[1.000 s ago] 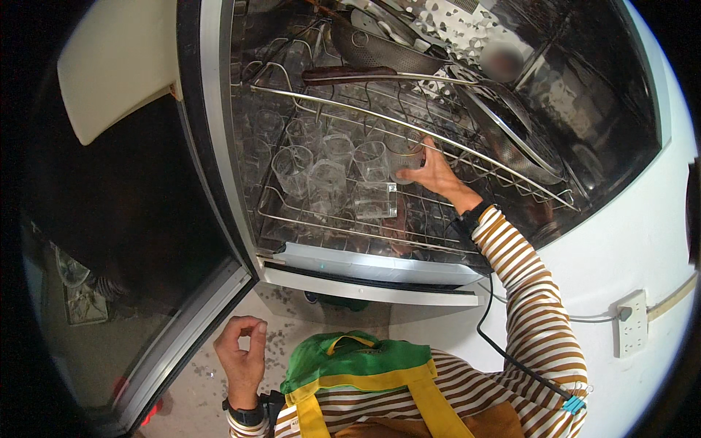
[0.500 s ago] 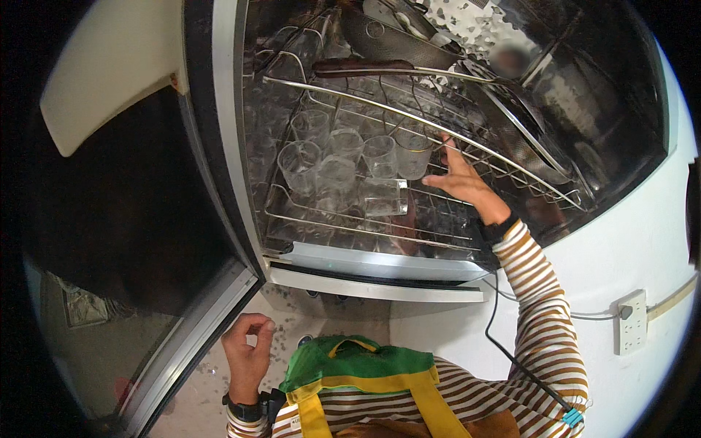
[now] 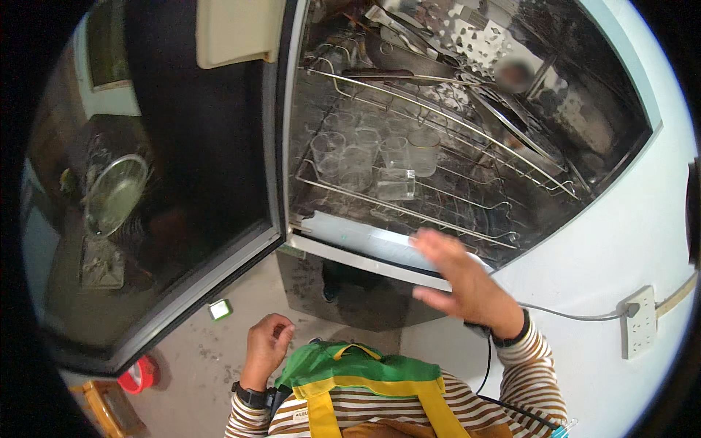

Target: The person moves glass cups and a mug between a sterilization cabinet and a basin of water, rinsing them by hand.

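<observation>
White cabinet [image 3: 358,237] standing open; dark glass door [image 3: 212,131] swung out to the person's left; upper wire rack [image 3: 475,125] carries strainers and a dark-handled utensil; lower wire rack [image 3: 453,227] below it holds the clear glasses; green-and-yellow apron [image 3: 358,367] on the person, striped sleeves; red container [image 3: 139,374] on floor by the door's lower edge; right hand [image 3: 471,285] blurred, fingers and thumb spread, nothing seen in it, in front of the sill, contact can't be told; left hand [image 3: 266,347] low beside the apron, fingers loosely curled, can't tell if anything's inside; glasses [image 3: 424,152] grouped left of rack centre, well apart from both hands, front one seemingly on its side
</observation>
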The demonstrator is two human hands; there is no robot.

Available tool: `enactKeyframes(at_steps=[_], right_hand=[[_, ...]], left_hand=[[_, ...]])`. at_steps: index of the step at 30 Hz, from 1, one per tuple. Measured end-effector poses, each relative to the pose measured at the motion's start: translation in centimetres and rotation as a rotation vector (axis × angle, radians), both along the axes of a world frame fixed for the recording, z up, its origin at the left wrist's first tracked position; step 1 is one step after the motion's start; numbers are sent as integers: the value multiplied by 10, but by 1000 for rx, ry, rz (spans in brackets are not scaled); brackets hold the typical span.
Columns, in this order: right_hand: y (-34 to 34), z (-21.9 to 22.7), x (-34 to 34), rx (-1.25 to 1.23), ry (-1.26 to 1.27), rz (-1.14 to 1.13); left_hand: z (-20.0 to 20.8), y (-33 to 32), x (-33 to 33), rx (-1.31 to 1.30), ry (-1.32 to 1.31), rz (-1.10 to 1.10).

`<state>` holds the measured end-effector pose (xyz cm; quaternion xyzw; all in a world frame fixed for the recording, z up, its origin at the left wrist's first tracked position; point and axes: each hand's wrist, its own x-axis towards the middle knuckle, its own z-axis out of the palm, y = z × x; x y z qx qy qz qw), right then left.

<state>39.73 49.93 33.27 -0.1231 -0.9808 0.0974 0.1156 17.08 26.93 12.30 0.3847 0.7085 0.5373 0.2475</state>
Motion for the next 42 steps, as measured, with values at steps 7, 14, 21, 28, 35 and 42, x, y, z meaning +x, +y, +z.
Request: enactKeyframes(at_steps=[7,14,21,28,35,42], right_hand=[[-49,-95,41,-406,-253,232],[-95,-211,69,-436,-559,-212],[-154,-237,39,-570,-663,-291],[-261,-288,-76,-305,-587,-70],[-377,-308,-229,-411,-647,168],[-406,-328,-335,-346,-649,172]], left_hand=[[-9,-107,51,-159,291,40],[1,-209,57,-307,494,165],[-4,-290,35,-255,455,248],[-27,-441,-52,-269,445,423],[-37,-606,-161,-307,384,808],[-54,-676,-255,46,-92,1038]])
